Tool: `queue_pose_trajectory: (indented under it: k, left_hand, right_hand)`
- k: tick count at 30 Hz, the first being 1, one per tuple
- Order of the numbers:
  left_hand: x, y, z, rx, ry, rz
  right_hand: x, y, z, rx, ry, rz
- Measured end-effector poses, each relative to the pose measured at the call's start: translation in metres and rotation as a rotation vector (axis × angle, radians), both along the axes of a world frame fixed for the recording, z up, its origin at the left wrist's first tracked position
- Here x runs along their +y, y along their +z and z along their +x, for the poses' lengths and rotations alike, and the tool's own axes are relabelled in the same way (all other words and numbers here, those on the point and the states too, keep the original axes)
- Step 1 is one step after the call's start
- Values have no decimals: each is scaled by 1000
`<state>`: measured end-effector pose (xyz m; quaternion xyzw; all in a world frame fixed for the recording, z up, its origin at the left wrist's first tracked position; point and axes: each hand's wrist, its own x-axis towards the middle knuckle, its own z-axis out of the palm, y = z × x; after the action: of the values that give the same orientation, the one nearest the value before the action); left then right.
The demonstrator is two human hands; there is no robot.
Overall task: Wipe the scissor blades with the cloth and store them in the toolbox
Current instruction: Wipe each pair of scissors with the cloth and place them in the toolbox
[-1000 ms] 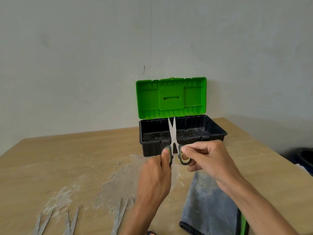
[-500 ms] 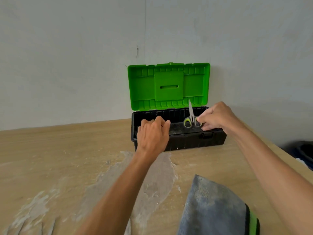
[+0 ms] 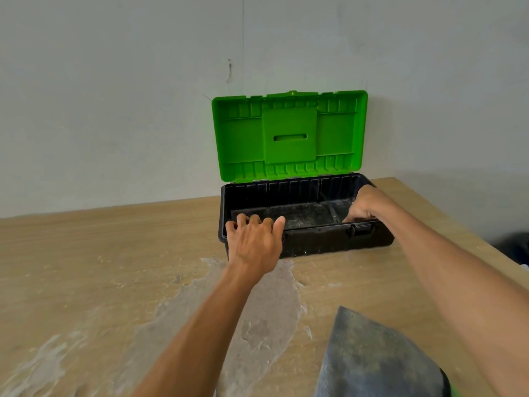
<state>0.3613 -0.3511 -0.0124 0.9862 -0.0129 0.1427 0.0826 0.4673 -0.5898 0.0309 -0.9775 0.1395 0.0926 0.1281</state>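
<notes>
Fingers | right hand [image 3: 365,206] curled inside toolbox [image 3: 315,242]; hold hidden | left hand [image 3: 254,239] grips rim

The toolbox [image 3: 315,242] stands on the table [image 3: 114,253] near the far right corner. Its lid [image 3: 289,136] is raised behind it, against the wall [image 3: 114,96]. A cloth [image 3: 372,359] lies at the near edge, to the right. The left hand [image 3: 254,242] holds the left end of the toolbox's front rim. The right hand [image 3: 363,204] reaches into its right end.
</notes>
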Motion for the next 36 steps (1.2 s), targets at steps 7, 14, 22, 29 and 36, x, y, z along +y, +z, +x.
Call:
queue_pose_trajectory:
  k: [7, 14, 22, 29, 36]
  left_hand:
    - [-3, 3, 0, 43, 18, -38]
    - [-6, 11, -1, 136, 26, -60]
    - [17, 19, -6, 170, -146, -253]
    - [47, 40, -85, -82, -221, -484]
    - [84, 34, -246, 111, -118, -401]
  right_hand:
    - [-8, -5, 1, 18, 31, -103]
    - [-8, -5, -22, -317, -12, 4]
    - [41, 23, -124, -668, 259, 347]
    - [69, 26, -222, -566, 562, 377]
    - [106, -1, -315, -198, 748, 369]
